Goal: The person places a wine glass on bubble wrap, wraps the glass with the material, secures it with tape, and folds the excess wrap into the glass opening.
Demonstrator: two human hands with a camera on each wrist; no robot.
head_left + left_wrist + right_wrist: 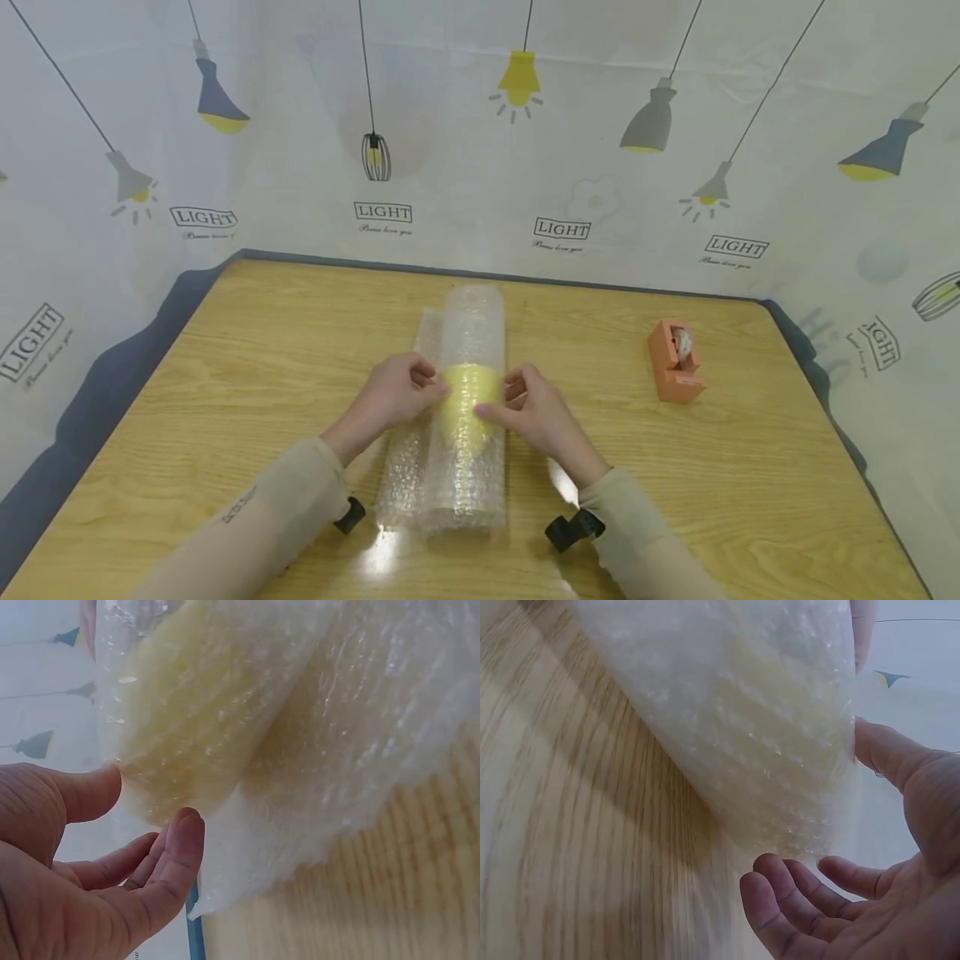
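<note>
A roll of clear bubble wrap (468, 325) lies lengthwise on the table, with a yellow object (471, 396) showing through its middle. The object's exact kind is blurred by the bubbles. My left hand (392, 398) holds the roll's left side, its thumb on top and its fingers curving at the side. From the right, my right hand (542, 417) grips the same roll, thumb on top over the yellow part and fingers along the side. A loose flap of the wrap (405, 475) stretches out flat to the left. In the left wrist view, the fingertips (186, 832) sit right at the wrap's edge.
An orange tape dispenser (675, 362) with a roll of tape stands on the right side of the wooden table (750, 467). Behind the table hangs a pale cloth (450, 225) printed with lamps. A dark band (525, 283) runs along the table's back edge.
</note>
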